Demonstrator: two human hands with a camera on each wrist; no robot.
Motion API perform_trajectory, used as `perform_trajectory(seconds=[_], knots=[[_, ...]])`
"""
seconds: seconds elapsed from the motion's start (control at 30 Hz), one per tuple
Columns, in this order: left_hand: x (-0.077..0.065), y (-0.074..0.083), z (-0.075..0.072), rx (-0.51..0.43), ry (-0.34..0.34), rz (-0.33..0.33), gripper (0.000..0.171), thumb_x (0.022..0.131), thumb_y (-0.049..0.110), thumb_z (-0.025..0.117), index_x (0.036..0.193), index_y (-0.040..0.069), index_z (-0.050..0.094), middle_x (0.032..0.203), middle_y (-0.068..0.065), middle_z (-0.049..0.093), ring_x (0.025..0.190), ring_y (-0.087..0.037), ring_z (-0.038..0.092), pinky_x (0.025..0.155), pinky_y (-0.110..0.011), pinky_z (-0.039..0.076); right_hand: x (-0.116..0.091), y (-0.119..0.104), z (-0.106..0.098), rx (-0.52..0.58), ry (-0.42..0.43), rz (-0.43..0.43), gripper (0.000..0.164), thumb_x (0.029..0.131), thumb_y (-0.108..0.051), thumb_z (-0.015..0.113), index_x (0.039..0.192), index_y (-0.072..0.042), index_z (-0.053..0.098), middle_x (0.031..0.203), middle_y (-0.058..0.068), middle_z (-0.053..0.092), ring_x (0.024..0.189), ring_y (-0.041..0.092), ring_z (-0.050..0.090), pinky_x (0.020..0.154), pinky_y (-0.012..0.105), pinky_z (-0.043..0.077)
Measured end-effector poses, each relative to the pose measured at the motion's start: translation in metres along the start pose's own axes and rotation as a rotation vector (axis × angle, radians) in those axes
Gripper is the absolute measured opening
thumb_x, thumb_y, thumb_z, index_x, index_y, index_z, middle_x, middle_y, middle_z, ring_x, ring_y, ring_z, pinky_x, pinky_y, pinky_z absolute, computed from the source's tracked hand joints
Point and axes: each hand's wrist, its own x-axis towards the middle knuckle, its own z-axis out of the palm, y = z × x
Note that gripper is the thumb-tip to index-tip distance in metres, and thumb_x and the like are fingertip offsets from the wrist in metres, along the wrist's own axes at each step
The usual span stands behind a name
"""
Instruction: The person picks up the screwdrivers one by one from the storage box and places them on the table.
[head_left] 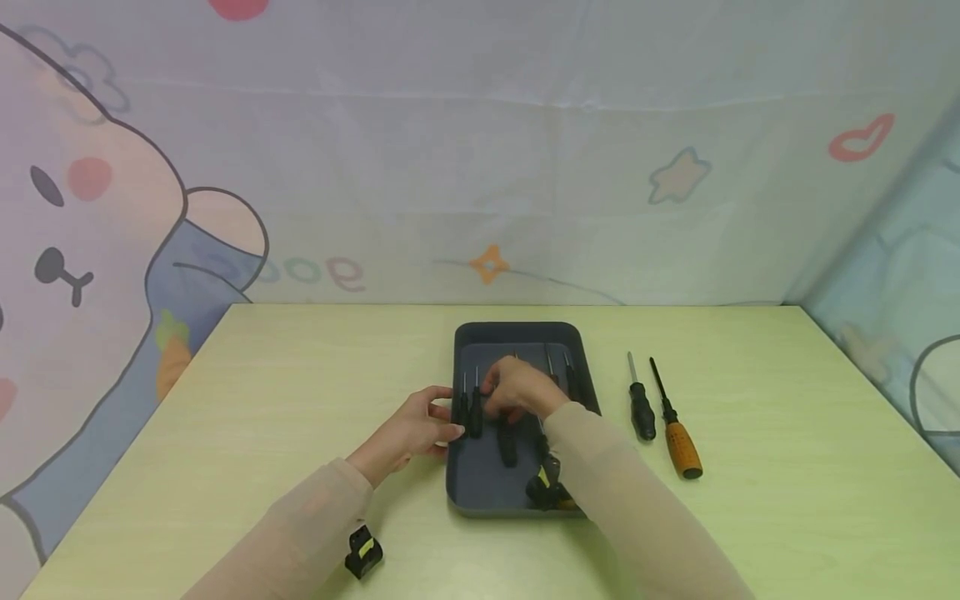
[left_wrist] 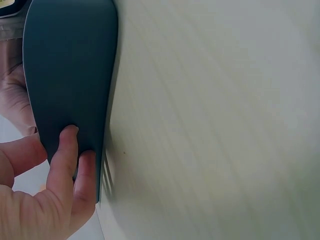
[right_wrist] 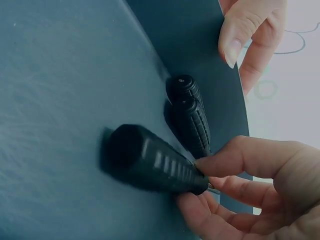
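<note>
Tray (head_left: 487,492): one, dark grey with smooth walls, a long rectangle with rounded corners, set on the table
Table (head_left: 780,417): one, pale yellow-green, with faint wood grain, spread out under the tray
Held screwdriver (right_wrist: 150,160): one, its black handle thick, faceted and blocky, with a row of raised rectangles; it was inside the tray, right of the slim screwdrivers, and whether the handle touched the floor of the tray could not be told
Right hand (right_wrist: 270,185): one, over the tray, thumb and fingers pinching the neck end of that handle
Left hand (head_left: 418,425): one, at the left wall of the tray, thumb hooked over the rim and other fingers somewhat spread on the outer face, so that the wall was gripped between them
Slim screwdrivers (head_left: 476,412): two, side by side along the left wall inside the tray, handles black and ribbed, thin shafts pointing to its far end
Partly hidden tools (head_left: 572,382): several in the right half of the tray, dark handles and thin shafts showing; the sleeve blocked an exact count
Black screwdriver (head_left: 642,412): one, right of the tray, with a bulbous handle and bare metal shaft
Orange screwdriver (head_left: 682,450): one, farther right of the tray, with a stout, tapered handle and dark shaft
Sleeves (head_left: 622,475): two, cream cloth, reaching toward the tray from its near side
</note>
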Motion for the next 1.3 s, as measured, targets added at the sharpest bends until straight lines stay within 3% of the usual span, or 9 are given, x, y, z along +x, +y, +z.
perform_trajectory(seconds=[0.5, 0.73, 1.03, 1.3], knots=[[-0.0006, 0.0005, -0.0002, 0.006, 0.000, -0.015, 0.059, 0.085, -0.008, 0.061, 0.138, 0.000, 0.038, 0.110, -0.022, 0.050, 0.084, -0.024, 0.059, 0.069, -0.039, 0.054, 0.0017, 0.0010, 0.0002, -0.011, 0.019, 0.009, 0.029, 0.069, 0.009, 0.068, 0.095, -0.001, 0.064, 0.089, 0.010, 0.058, 0.066, 0.022, 0.061, 0.055, 0.031, 0.054], [-0.0012, 0.0010, -0.0002, 0.015, 0.001, -0.015, 0.058, 0.085, -0.007, 0.062, 0.138, 0.000, 0.038, 0.111, -0.022, 0.049, 0.085, -0.024, 0.059, 0.071, -0.040, 0.055, 0.0014, 0.0033, -0.0015, 0.064, 0.005, 0.008, 0.032, 0.069, 0.010, 0.065, 0.100, 0.001, 0.063, 0.096, 0.012, 0.059, 0.073, 0.023, 0.062, 0.060, 0.033, 0.055], [-0.0012, 0.0018, 0.0003, 0.012, 0.000, -0.020, 0.059, 0.084, -0.008, 0.062, 0.138, 0.000, 0.038, 0.112, -0.023, 0.049, 0.084, -0.024, 0.059, 0.071, -0.041, 0.055, 0.0016, 0.0088, -0.0062, 0.206, -0.032, 0.021, 0.038, 0.071, 0.010, 0.061, 0.109, 0.002, 0.063, 0.096, 0.014, 0.060, 0.074, 0.025, 0.061, 0.063, 0.035, 0.055], [-0.0008, 0.0012, 0.0001, 0.020, 0.002, -0.015, 0.058, 0.085, -0.007, 0.062, 0.137, -0.001, 0.038, 0.111, -0.023, 0.049, 0.084, -0.025, 0.059, 0.071, -0.040, 0.055, 0.0046, 0.0094, -0.0083, 0.265, -0.040, 0.021, 0.044, 0.072, 0.012, 0.060, 0.114, 0.003, 0.061, 0.093, 0.015, 0.060, 0.072, 0.023, 0.058, 0.063, 0.036, 0.055]])
